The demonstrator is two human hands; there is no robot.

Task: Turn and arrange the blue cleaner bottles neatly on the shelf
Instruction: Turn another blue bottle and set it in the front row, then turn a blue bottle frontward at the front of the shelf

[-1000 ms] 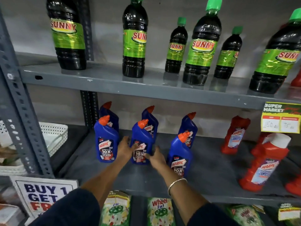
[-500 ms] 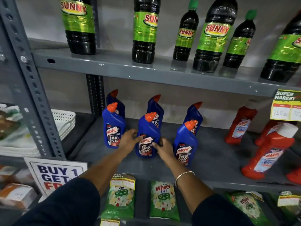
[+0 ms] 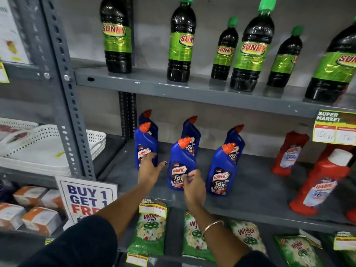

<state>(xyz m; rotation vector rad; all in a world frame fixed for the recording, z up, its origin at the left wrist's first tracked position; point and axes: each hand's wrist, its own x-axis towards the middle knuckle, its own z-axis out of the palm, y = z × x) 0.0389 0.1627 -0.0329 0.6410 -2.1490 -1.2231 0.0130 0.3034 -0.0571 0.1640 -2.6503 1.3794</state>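
Several blue cleaner bottles with orange caps stand upright on the middle grey shelf (image 3: 256, 191), in a front row and a back row. The front left bottle (image 3: 144, 143), front middle bottle (image 3: 180, 160) and front right bottle (image 3: 221, 170) show their labels. My left hand (image 3: 149, 170) hovers between the left and middle front bottles, fingers spread, thumb near the middle one, holding nothing. My right hand (image 3: 193, 186) is in front of the middle bottle's lower right, fingers loosely curled and apart from it. The back bottles (image 3: 190, 132) are partly hidden.
Red cleaner bottles (image 3: 317, 185) stand at the shelf's right. Dark bottles with green labels (image 3: 181, 47) line the shelf above. Green detergent packets (image 3: 152, 228) lie on the shelf below. A promotional sign (image 3: 86, 197) and a white perforated basket (image 3: 96, 139) sit left of the steel upright (image 3: 65, 105).
Both hands have let go of the front middle bottle and drawn back a little. The left hand has opened and shifted left toward the front left bottle. The camera has moved closer.
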